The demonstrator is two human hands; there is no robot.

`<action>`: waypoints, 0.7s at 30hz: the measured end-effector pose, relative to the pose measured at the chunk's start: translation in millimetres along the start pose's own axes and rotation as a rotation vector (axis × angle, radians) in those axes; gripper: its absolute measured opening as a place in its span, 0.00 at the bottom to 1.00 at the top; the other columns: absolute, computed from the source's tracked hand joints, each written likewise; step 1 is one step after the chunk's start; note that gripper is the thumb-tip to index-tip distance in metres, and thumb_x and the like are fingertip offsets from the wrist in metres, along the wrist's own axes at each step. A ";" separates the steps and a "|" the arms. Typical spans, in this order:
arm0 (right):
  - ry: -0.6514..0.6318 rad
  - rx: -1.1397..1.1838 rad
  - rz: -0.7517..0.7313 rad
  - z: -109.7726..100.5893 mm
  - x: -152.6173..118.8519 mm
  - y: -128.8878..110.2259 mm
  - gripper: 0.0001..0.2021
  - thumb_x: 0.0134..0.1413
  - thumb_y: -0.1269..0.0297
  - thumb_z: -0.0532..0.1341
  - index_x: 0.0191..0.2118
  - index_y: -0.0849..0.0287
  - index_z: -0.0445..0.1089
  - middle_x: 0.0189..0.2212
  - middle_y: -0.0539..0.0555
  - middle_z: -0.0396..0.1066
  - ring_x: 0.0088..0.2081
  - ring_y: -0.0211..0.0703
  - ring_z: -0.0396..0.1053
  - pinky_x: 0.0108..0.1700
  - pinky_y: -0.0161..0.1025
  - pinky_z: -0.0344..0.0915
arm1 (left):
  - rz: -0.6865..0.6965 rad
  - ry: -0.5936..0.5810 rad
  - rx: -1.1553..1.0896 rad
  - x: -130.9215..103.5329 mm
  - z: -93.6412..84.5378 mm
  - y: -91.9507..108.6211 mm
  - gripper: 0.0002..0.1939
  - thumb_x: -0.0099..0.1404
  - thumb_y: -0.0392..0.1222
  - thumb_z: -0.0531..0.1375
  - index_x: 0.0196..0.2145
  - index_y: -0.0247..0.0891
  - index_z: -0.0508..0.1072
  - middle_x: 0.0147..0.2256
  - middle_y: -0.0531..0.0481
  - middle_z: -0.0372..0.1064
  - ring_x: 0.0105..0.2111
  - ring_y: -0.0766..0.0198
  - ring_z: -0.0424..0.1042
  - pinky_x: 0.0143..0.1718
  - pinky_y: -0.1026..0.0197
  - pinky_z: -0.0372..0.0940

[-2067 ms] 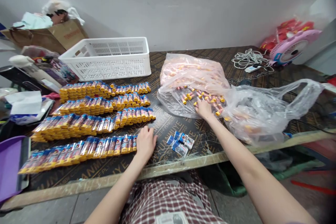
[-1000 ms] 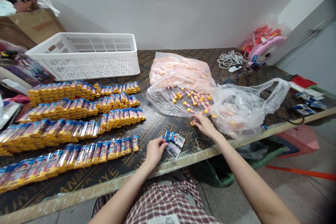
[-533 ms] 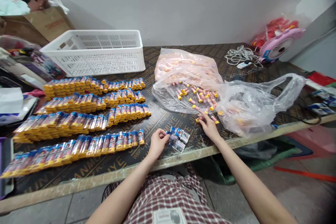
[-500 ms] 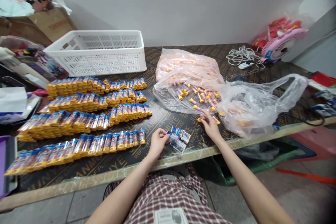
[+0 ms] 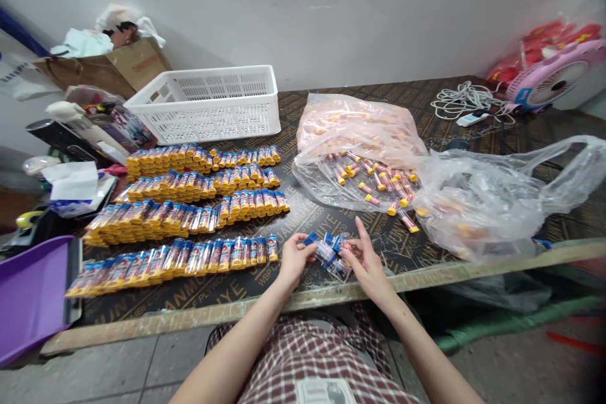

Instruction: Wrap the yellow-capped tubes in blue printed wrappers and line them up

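Near the table's front edge, my left hand [image 5: 296, 260] pinches a small blue-topped clear packet [image 5: 312, 238]. Close on its right, my right hand [image 5: 365, 260] has its index finger raised and its thumb and other fingers closed at a small item too hidden to name. Between the hands lies a small pile of blue-and-clear packets [image 5: 338, 267]. Beyond them, loose pink tubes with yellow caps [image 5: 386, 181] spill from a clear plastic bag [image 5: 360, 123]. Left of my hands, filled packets with blue tops and yellow bottoms [image 5: 237, 254] lie in several rows.
A white basket [image 5: 213, 115] stands behind the rows. A crumpled clear bag [image 5: 492, 192] lies at the right, with a white cable [image 5: 466, 101] and pink fan [image 5: 552, 79] behind it. A purple tray [image 5: 35, 293] is at the left.
My right hand has moved from the loose tubes back to the packets beside my left hand. The view has shifted, so the table contents appear further right.
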State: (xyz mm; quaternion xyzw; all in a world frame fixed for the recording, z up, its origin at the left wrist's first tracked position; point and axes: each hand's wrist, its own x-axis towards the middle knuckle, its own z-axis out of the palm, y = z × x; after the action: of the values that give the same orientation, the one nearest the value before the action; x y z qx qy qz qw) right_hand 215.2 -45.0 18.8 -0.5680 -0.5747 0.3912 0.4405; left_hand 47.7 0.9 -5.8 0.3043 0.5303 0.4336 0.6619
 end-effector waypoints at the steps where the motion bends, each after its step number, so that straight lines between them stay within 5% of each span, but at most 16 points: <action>1: 0.013 -0.002 0.009 -0.8 0.7 1.7 0.33 0.59 0.58 0.54 0.65 0.50 0.38 0.38 0.53 0.68 0.32 0.40 0.70 0.32 0.37 0.70 | 0.034 -0.019 0.105 -0.2 2.5 -2.6 0.13 0.48 0.40 0.66 0.31 0.36 0.68 0.18 0.57 0.66 0.18 0.69 0.65 0.23 0.66 0.62; 4: 0.092 -0.034 -0.008 -4.4 1.0 4.3 0.31 0.56 0.58 0.57 0.62 0.54 0.45 0.38 0.54 0.70 0.36 0.43 0.71 0.39 0.42 0.70 | 0.247 -0.040 0.607 -2.9 8.8 -5.9 0.02 0.54 0.35 0.60 0.29 0.37 0.69 0.21 0.55 0.67 0.24 0.67 0.66 0.31 0.63 0.62; 7: 0.248 -0.038 -0.019 -9.5 -0.6 5.1 0.23 0.52 0.58 0.61 0.51 0.56 0.55 0.38 0.56 0.71 0.41 0.46 0.71 0.46 0.46 0.67 | 0.471 -0.019 1.039 -7.0 9.8 -2.6 0.02 0.55 0.34 0.59 0.27 0.38 0.72 0.32 0.49 0.70 0.36 0.61 0.66 0.40 0.59 0.60; 11: 0.424 -0.073 -0.047 -17.3 -2.6 5.4 0.12 0.50 0.57 0.63 0.39 0.56 0.65 0.40 0.58 0.71 0.41 0.49 0.70 0.45 0.49 0.68 | 0.532 -0.033 1.209 -9.3 6.7 1.2 0.04 0.56 0.33 0.58 0.28 0.38 0.72 0.36 0.47 0.69 0.40 0.59 0.63 0.42 0.58 0.58; 14: 0.455 -0.098 -0.138 -19.2 -4.3 3.1 0.07 0.52 0.58 0.61 0.35 0.56 0.70 0.41 0.58 0.70 0.45 0.51 0.68 0.49 0.52 0.66 | 0.441 -0.006 1.017 -7.3 5.6 -0.9 0.03 0.53 0.31 0.59 0.26 0.37 0.71 0.27 0.51 0.67 0.32 0.63 0.65 0.37 0.61 0.60; 17: 0.412 -0.077 -0.162 -15.2 -7.9 -0.2 0.09 0.54 0.60 0.59 0.41 0.53 0.72 0.43 0.57 0.69 0.47 0.50 0.67 0.48 0.50 0.67 | 0.192 0.056 0.490 -4.1 4.9 -2.7 0.05 0.49 0.30 0.61 0.24 0.36 0.68 0.20 0.56 0.64 0.22 0.69 0.63 0.28 0.65 0.59; 21: 0.317 -0.023 -0.131 -5.0 -15.7 -3.4 0.12 0.55 0.62 0.59 0.46 0.51 0.71 0.45 0.57 0.68 0.46 0.48 0.68 0.44 0.46 0.71 | -0.119 0.069 -0.089 -2.0 1.8 2.2 0.08 0.48 0.32 0.64 0.28 0.33 0.70 0.22 0.53 0.70 0.20 0.71 0.66 0.27 0.66 0.64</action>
State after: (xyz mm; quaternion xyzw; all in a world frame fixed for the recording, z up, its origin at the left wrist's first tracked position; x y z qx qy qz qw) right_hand 218.4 -61.0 22.6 -0.5890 -0.5379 0.2606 0.5438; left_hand 48.7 0.2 -2.6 0.2274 0.5504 0.4267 0.6807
